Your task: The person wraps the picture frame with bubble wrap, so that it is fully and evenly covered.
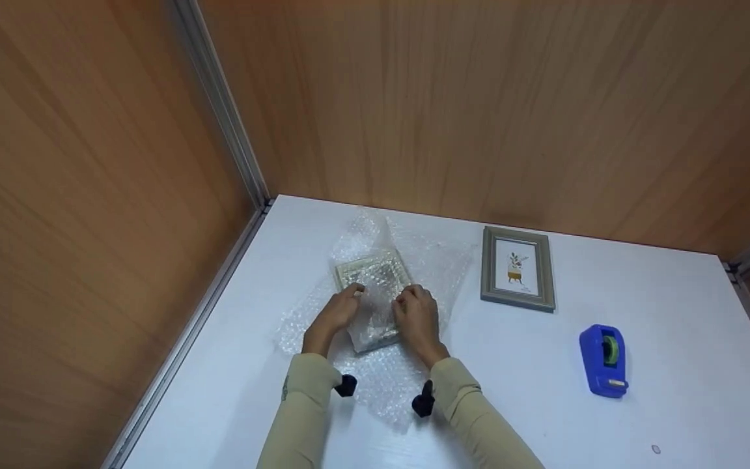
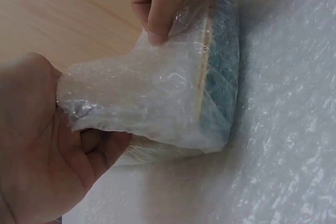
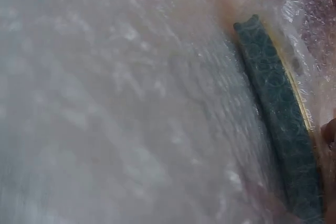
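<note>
A framed object (image 1: pixel 375 270) lies tilted on a spread sheet of bubble wrap (image 1: pixel 385 384), partly covered by a folded flap of it. My left hand (image 1: pixel 334 316) pinches the flap's edge; in the left wrist view the left hand (image 2: pixel 47 145) has thumb and fingers round the flap (image 2: pixel 142 93). On the frame's right side, my right hand (image 1: pixel 419 322) holds the wrap against it with bent fingers, also at the top of the left wrist view. The frame's blue-green side (image 3: pixel 281 114) shows through the wrap in the right wrist view.
Right of the wrap lies a second, grey picture frame (image 1: pixel 549 273) with a plant drawing. A blue tape dispenser (image 1: pixel 599 361) with green tape stands farther right on the white table (image 1: pixel 518 404). Wooden panels (image 1: pixel 479 117) rise behind and at the left.
</note>
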Demonstrator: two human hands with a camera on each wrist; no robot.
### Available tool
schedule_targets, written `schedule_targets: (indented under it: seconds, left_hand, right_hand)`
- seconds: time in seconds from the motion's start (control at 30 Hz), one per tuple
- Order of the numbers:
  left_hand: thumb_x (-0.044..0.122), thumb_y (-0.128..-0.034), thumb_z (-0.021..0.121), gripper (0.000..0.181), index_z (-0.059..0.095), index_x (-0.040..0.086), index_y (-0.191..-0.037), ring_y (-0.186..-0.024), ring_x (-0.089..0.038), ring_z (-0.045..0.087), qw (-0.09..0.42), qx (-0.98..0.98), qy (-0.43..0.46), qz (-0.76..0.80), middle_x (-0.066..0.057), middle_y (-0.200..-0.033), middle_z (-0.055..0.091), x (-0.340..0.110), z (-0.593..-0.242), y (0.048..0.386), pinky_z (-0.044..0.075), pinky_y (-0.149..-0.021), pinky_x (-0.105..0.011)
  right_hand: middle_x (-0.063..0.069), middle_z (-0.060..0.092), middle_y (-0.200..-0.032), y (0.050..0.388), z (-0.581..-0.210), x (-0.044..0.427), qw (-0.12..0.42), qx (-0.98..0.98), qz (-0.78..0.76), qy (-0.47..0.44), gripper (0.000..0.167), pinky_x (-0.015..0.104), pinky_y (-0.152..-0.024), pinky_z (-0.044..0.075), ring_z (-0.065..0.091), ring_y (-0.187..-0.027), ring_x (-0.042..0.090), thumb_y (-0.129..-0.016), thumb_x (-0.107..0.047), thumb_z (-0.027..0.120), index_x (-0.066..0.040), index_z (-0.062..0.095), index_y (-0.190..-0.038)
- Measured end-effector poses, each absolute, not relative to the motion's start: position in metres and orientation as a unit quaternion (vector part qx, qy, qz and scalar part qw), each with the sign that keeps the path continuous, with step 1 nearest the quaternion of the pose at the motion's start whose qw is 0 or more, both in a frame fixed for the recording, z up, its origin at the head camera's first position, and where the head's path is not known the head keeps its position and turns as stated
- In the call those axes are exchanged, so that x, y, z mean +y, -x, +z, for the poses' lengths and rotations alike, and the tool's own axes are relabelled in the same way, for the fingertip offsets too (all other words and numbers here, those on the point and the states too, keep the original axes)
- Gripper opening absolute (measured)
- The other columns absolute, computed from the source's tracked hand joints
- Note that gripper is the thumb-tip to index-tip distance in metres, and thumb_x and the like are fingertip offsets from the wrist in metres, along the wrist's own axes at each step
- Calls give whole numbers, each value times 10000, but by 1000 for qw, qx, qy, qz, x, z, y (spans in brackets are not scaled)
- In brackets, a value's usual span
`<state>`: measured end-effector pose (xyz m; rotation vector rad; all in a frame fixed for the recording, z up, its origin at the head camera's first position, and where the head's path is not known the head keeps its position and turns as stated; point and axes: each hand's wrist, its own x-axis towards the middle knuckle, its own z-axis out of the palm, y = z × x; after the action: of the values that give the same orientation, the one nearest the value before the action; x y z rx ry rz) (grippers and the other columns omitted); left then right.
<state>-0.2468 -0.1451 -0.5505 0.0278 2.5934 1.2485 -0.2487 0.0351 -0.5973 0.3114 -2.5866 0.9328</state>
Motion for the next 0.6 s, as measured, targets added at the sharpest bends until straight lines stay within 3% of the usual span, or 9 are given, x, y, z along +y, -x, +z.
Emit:
schedule_targets:
  seconds: [0.07, 0.17, 0.23, 0.3, 0.4, 0.6]
  left_hand:
    - [111, -917, 310, 440, 531, 47, -1292, -1262, -344, 484, 118, 893, 5, 434, -177, -1349, 541, -144, -552, 251, 413, -1037, -462]
    - [77, -868, 339, 445, 560, 44, -1252, -937, -267, 607, 100, 888, 24, 449, -168, -1087, 647, -144, -553, 259, 510, -791, -385]
    - [62, -849, 357, 448, 562, 46, -1247, -697, -182, 551, 97, 877, 39, 469, -120, -872, 631, -144, -553, 263, 475, -607, -304]
    - [64, -859, 385, 430, 548, 41, -1256, -566, -134, 462, 100, 864, 50, 490, -78, -756, 571, -144, -552, 268, 413, -507, -248]
    - [64, -898, 394, 394, 528, 24, -1267, -579, -122, 503, 98, 841, 64, 529, -80, -828, 610, -145, -551, 273, 438, -511, -229]
    - [95, -971, 358, 327, 559, 7, -1212, -887, -257, 648, 30, 842, 86, 532, -175, -1077, 658, -152, -549, 288, 537, -730, -341]
  right_hand:
    - [45, 616, -1004, 248, -600, 34, 191, -924, 313, -105, 107, 405, -814, 471, 575, -934, 234, -867, -165, 689, -90, 663, -796]
    - [32, 599, -997, 248, -603, 33, 203, -930, 289, -102, 116, 395, -783, 454, 554, -927, 226, -883, -174, 670, -105, 636, -795]
    - [30, 592, -986, 248, -604, 32, 212, -933, 273, -101, 117, 390, -765, 447, 546, -917, 225, -888, -177, 663, -108, 622, -802]
    - [32, 586, -978, 248, -606, 32, 222, -934, 260, -101, 114, 386, -752, 439, 540, -913, 228, -887, -178, 660, -109, 611, -811]
    - [35, 565, -959, 249, -608, 30, 230, -936, 246, -103, 112, 379, -741, 421, 521, -904, 231, -889, -184, 654, -114, 587, -834]
    - [25, 571, -1005, 247, -610, 26, 243, -925, 256, -140, 10, 385, -743, 411, 517, -919, 230, -909, -183, 632, -178, 624, -912]
